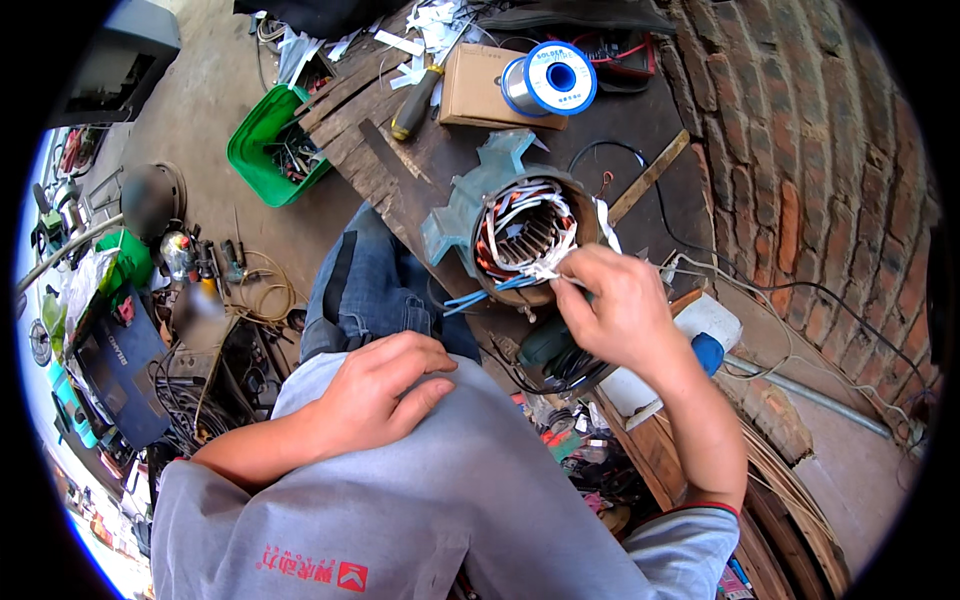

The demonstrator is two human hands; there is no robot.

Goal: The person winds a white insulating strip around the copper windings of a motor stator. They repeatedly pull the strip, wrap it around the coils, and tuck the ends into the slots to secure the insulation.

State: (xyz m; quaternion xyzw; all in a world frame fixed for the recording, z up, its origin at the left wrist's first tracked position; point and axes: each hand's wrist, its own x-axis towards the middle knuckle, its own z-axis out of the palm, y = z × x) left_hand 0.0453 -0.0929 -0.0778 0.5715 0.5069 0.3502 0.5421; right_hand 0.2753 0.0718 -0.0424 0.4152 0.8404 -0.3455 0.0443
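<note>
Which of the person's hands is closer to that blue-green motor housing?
Right. The right hand is at the lower-right edge of the motor housing; the left hand rests on the grey shirt, clearly farther away.

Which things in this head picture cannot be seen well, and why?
Head view:
- Right hand: exact contact, too small.
- Left hand: palm, hidden by its own back.
- Stator: lower right rim, hidden by the right hand.
- Cardboard box: right part, hidden by the spool.
- Grey object, upper left: cut off by fisheye rim.
</note>
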